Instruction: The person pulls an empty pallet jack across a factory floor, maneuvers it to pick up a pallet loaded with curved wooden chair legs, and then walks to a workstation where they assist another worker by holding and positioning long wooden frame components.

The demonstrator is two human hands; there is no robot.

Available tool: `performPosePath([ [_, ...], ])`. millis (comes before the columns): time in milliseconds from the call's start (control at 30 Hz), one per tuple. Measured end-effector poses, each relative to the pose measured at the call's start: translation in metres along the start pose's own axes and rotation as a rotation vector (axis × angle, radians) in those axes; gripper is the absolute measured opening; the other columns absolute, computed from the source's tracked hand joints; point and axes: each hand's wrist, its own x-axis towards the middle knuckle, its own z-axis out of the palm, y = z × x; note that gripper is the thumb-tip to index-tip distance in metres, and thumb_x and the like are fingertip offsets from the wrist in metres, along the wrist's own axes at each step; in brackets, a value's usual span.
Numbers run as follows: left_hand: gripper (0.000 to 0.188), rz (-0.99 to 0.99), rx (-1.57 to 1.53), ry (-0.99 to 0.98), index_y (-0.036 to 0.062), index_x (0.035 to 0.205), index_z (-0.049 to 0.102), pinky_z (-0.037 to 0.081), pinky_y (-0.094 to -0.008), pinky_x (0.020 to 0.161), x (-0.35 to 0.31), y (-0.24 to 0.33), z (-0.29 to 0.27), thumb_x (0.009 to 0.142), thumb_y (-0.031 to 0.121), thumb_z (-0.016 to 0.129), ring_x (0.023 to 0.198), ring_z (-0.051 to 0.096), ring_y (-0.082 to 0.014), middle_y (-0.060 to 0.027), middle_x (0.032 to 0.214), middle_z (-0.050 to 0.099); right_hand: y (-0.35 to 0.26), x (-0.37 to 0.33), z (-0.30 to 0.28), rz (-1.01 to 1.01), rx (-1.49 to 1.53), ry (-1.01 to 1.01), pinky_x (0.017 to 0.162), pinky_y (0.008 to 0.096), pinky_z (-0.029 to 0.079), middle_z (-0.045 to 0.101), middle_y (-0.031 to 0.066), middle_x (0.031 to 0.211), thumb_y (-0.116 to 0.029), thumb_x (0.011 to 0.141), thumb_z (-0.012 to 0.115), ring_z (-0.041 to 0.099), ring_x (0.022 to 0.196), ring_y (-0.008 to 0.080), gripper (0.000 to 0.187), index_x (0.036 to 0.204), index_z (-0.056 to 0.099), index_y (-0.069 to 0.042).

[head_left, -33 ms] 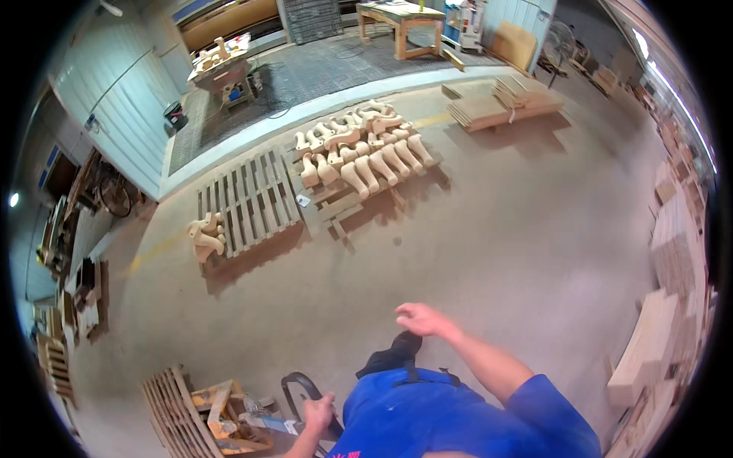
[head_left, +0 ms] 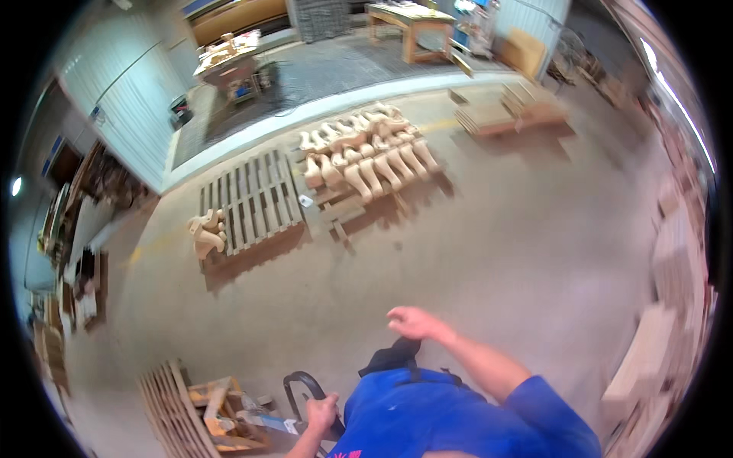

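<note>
The left hand [head_left: 321, 413] has its fingers wrapped round the black loop handle [head_left: 299, 384] of a pallet truck; the right hand [head_left: 410, 322] swings free, fingers loosely curled, holding nothing. The truck likely handles heavy and stiff; that loop looks the best grip.

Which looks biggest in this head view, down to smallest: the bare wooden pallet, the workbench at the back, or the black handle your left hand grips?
1. Bare wooden pallet, largest as it looks.
2. Workbench, though it stands farthest from the camera, so it may really be bigger.
3. Black handle gripped by the left hand, smallest, even though nearest the camera.
</note>
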Motion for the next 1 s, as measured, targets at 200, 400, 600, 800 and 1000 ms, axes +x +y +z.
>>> performPosePath([
  [200,0.046,0.080,0.313,-0.032,-0.0091,0.069,0.065,0.053,-0.0394,0.060,0.008,-0.015,0.134,0.081,0.035,0.063,0.058,0.066,-0.0256,-0.0205,0.061,0.064,-0.051,0.026,-0.036,-0.165,-0.204,-0.442,0.097,0.0393,0.047,0.063,0.0164,0.122,-0.029,0.089,0.061,0.060,0.112,0.0303,0.047,0.129,0.056,-0.004],
  [400,0.035,0.331,0.230,-0.082,-0.0056,0.080,0.065,0.051,-0.0430,0.068,-0.181,0.198,0.120,0.080,0.029,0.061,0.070,0.066,-0.0296,-0.0231,0.074,0.065,-0.287,-0.043,-0.109,-1.000,-0.361,-0.526,0.099,0.0432,0.045,0.064,0.0157,0.116,-0.025,0.084,0.067,0.061,0.106,0.0312,0.035,0.112,0.064,-0.005],
  [600,0.033,0.101,0.402,0.267,0.0061,0.098,0.062,0.048,-0.0426,0.075,-0.294,0.259,0.135,0.079,0.033,0.066,0.085,0.061,-0.0315,-0.0166,0.085,0.063,-0.319,-0.081,-0.119,-1.127,-0.235,-0.714,0.080,0.0424,0.049,0.065,0.0128,0.078,-0.018,0.083,0.063,0.061,0.081,0.0333,0.014,0.081,0.067,-0.005],
  [800,0.052,0.219,0.869,1.151,0.0062,0.114,0.056,0.045,-0.0444,0.084,-0.328,0.148,0.232,0.073,0.034,0.074,0.101,0.055,-0.0329,-0.0143,0.110,0.059,-0.202,-0.055,-0.090,-1.101,0.056,-0.670,0.067,0.0418,0.046,0.059,0.0144,0.070,-0.013,0.087,0.059,0.056,0.070,0.0344,0.016,0.076,0.063,-0.003],
  [1000,0.028,0.069,0.577,1.578,0.0050,0.088,0.059,0.046,-0.0415,0.075,-0.388,0.032,0.324,0.069,0.014,0.077,0.081,0.058,-0.0311,-0.0132,0.084,0.060,-0.182,-0.079,-0.125,-1.016,0.178,-0.701,0.057,0.0285,0.041,0.055,0.0059,0.063,-0.012,0.094,0.050,0.050,0.061,0.0105,0.025,0.079,0.063,0.002],
])
